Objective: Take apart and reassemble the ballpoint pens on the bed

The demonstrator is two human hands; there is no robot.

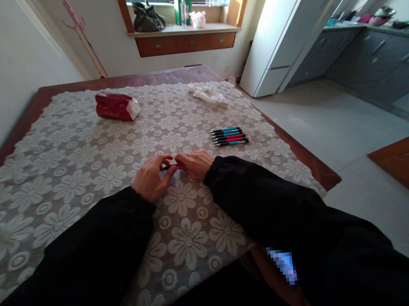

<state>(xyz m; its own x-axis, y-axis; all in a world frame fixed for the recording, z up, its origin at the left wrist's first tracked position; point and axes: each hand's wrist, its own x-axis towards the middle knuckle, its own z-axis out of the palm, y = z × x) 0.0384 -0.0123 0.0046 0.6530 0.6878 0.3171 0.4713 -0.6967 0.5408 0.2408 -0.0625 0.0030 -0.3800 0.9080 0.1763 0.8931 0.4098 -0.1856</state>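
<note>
Sleeves first, black ones, running up from the bottom edge to where we've got both hands meeting over the lace tablecloth (183,233). Our left hand (151,177) and right hand (195,163) sit close together, fingers curled in, pinching a pen (172,166) from either end. It looks red and black, lying roughly level between the fingertips just above the cloth, though most of it is hidden so we can't tell much more.

A bit further out on our right there's a neat row of pens (229,136), teal and red ones, side by side on the cloth. Past that, a crumpled white tissue (208,94), and over on the left a red tissue pack (116,105). Way back, a window ledge (184,29) with a dark bag (147,18) and a green bag (182,0), plus a white fridge (279,33) on the right.
</note>
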